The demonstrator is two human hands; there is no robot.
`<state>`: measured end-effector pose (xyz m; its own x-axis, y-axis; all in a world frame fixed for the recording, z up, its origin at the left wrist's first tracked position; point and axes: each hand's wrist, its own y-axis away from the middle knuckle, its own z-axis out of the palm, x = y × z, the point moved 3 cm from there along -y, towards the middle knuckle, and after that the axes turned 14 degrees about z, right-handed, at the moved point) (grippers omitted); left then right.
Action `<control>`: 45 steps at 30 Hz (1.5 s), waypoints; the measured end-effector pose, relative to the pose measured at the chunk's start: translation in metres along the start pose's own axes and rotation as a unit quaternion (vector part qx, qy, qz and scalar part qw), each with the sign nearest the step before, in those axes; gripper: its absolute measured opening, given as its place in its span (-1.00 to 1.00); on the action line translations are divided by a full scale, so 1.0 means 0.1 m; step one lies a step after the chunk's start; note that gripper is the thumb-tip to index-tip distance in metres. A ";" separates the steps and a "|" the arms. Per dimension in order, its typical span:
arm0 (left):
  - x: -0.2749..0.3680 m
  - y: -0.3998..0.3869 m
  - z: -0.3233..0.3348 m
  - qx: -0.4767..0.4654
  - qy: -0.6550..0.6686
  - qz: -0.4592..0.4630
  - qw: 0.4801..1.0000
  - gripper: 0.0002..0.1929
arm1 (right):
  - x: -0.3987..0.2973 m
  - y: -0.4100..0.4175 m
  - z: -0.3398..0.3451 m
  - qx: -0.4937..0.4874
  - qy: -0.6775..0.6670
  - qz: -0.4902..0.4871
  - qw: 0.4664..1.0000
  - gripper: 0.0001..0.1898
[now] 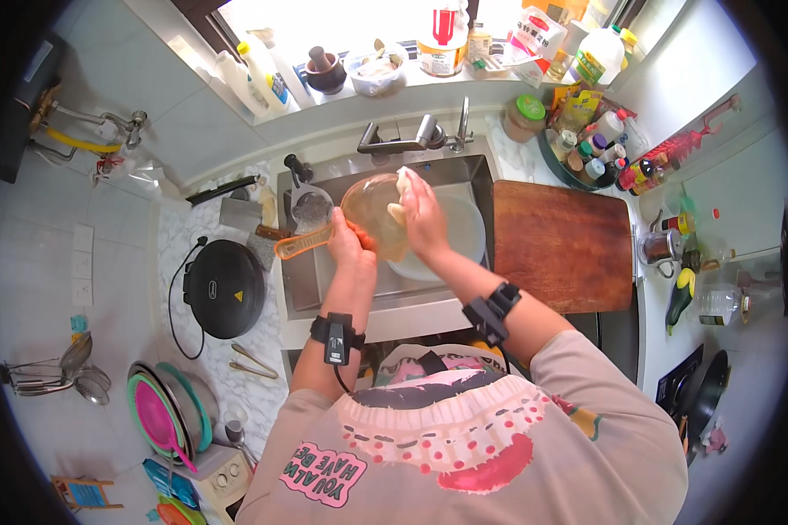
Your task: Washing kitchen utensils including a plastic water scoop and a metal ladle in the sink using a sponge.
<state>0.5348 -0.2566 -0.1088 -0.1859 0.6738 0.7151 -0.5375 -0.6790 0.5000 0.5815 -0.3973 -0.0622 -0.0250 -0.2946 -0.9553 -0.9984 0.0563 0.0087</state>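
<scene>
Over the stainless steel sink [394,298], my left hand [351,239] grips a translucent amber ladle or scoop [374,210] where its orange handle meets the round bowl. My right hand [423,213] lies against the right side of that bowl, with a pale, soft piece [397,211] at its fingers; what the piece is, I cannot tell. Below and to the right of the hands, a large translucent basin [466,230] sits in the sink, partly hidden by my right hand and forearm. A small strainer [311,203] rests at the sink's left edge.
A wooden cutting board [561,246] lies right of the sink, below a round tray [551,154] of seasoning bottles. The faucet [400,141] stands behind the basin. On the left counter are a knife [272,232], a black electric griddle [226,289] and metal tongs [255,362].
</scene>
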 end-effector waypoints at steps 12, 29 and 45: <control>-0.13 0.17 -0.02 -0.034 -0.020 0.001 0.999 -0.74 | -0.30 -0.38 -0.08 -0.171 0.226 0.099 0.954 -0.62; 0.10 0.05 -0.08 -0.012 0.040 -0.065 0.997 -0.65 | 0.11 0.12 0.09 -0.137 -0.169 0.139 0.966 -0.46; 0.05 -0.08 -0.41 -0.186 -0.227 -0.270 0.917 -0.17 | 0.29 -0.32 -0.13 -0.041 -0.232 0.164 0.958 -0.62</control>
<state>0.5044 -0.2356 -0.1291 0.5062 0.6348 0.5837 -0.7093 -0.0786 0.7005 0.6118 -0.4200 -0.0864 -0.3306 0.1838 -0.9257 -0.9422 -0.0075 0.3350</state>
